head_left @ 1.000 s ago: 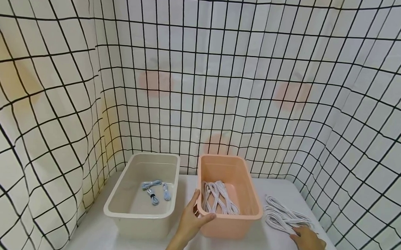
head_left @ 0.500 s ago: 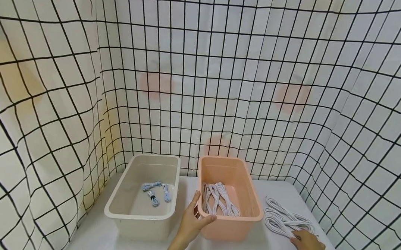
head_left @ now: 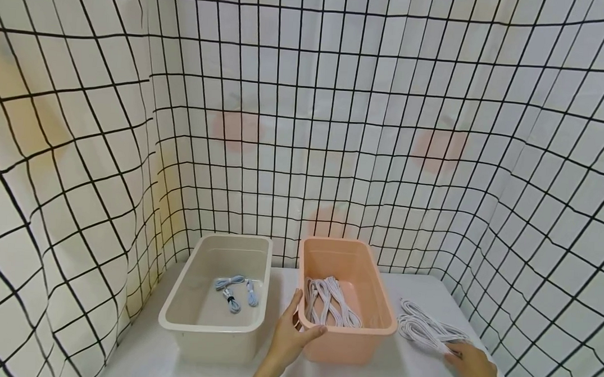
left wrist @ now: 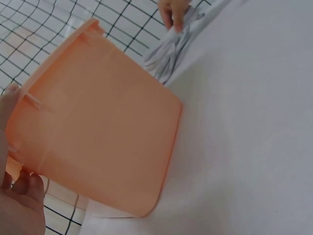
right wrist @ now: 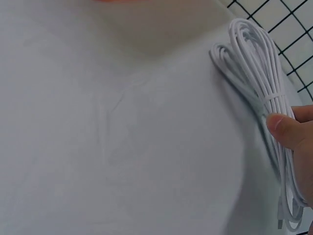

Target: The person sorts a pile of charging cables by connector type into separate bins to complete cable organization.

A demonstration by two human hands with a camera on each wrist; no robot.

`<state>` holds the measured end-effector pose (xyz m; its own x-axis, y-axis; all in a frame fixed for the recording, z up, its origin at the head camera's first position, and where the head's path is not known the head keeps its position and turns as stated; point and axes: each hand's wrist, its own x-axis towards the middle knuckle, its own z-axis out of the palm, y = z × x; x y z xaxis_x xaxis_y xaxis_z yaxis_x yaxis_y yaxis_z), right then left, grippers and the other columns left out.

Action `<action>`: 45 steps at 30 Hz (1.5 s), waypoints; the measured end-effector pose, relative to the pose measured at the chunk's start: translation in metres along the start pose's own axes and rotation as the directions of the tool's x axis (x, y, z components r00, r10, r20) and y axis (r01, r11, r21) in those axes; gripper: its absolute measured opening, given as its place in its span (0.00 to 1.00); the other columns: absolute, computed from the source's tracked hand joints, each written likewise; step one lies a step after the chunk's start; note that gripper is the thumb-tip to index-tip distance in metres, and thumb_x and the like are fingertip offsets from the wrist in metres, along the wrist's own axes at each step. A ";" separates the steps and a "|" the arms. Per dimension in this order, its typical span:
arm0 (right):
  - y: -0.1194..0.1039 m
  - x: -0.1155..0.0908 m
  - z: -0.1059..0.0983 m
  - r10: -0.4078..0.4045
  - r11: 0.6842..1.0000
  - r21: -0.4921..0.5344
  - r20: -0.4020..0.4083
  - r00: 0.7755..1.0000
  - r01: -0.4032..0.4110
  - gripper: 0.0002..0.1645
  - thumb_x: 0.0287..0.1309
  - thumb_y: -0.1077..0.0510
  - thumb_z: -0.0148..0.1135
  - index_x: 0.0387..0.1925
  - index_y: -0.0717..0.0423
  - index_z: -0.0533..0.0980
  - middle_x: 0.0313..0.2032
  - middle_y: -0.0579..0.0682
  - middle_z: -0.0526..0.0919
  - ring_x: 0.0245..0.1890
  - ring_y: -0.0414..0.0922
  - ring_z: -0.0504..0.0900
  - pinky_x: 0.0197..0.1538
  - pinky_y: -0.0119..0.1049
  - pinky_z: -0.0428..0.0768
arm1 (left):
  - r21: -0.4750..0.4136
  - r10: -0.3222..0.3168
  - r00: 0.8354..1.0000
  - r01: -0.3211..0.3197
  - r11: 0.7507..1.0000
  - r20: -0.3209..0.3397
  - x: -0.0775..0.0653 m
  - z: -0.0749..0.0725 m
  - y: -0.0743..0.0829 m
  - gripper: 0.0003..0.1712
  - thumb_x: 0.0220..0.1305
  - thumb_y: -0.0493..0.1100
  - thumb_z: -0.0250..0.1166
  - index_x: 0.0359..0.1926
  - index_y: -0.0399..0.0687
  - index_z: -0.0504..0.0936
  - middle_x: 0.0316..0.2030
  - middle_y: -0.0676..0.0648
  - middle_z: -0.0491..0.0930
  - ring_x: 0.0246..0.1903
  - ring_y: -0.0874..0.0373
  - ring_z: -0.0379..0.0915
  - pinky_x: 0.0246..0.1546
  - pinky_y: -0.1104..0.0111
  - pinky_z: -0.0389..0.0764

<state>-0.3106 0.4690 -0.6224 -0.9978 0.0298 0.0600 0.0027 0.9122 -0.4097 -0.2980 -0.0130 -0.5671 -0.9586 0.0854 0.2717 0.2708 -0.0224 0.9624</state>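
My left hand (head_left: 289,335) grips the near left corner of an orange plastic bin (head_left: 346,345), thumb on its front and fingers along its left side. Inside that bin lie white coiled cables (head_left: 327,299). Right of it, my right hand (head_left: 472,366) pinches a coiled white cable (right wrist: 261,63) between thumb and fingers; the right wrist view shows a band round the coil and a metal plug at its lower end. Behind it, another white cable bundle (right wrist: 229,61) lies on the table. The left wrist view shows the bin's wall (left wrist: 107,117) close up.
A cream bin (head_left: 214,337) stands on the left with 3 small light-blue cable bundles (head_left: 231,303) in it. The white table (head_left: 278,277) is enclosed by black netting (head_left: 303,155) over pale sheets at the back and sides.
My right hand has moved slightly right, raising its end of the white cable a little. My left hand stays on the orange bin. The head view has shifted slightly.
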 end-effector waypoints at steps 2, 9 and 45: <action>-0.002 0.002 -0.003 -0.016 1.000 -0.008 -0.024 1.000 0.016 0.26 0.62 0.46 0.71 0.51 0.62 0.84 0.52 0.67 0.83 0.50 0.73 0.80 0.38 0.74 0.75 | 0.001 -0.003 1.000 0.003 1.000 0.001 0.000 0.000 0.000 0.62 0.54 0.42 0.82 0.82 0.42 0.53 0.80 0.37 0.46 0.74 0.36 0.53 0.69 0.58 0.65; -0.015 0.012 -0.016 -0.158 0.987 0.016 -0.108 0.981 0.161 0.17 0.63 0.60 0.71 0.46 0.72 0.84 0.43 0.66 0.87 0.46 0.66 0.84 0.46 0.62 0.82 | 0.006 -0.002 1.000 0.002 1.000 0.002 0.000 0.001 -0.001 0.62 0.55 0.41 0.82 0.82 0.42 0.53 0.80 0.36 0.46 0.74 0.35 0.53 0.69 0.57 0.65; -0.107 0.040 -0.091 -0.165 0.984 0.037 -0.204 0.965 0.176 0.26 0.64 0.47 0.72 0.50 0.66 0.85 0.41 0.60 0.87 0.39 0.56 0.83 0.32 0.45 0.82 | -0.009 -0.002 1.000 0.002 1.000 -0.005 0.001 0.001 -0.002 0.62 0.53 0.42 0.83 0.81 0.43 0.55 0.80 0.35 0.46 0.73 0.35 0.54 0.68 0.58 0.67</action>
<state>-0.3443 0.4098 -0.4937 -0.9495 -0.0381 0.3113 -0.1754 0.8874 -0.4263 -0.2990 -0.0121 -0.5689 -0.9596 0.0806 0.2694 0.2677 -0.0311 0.9630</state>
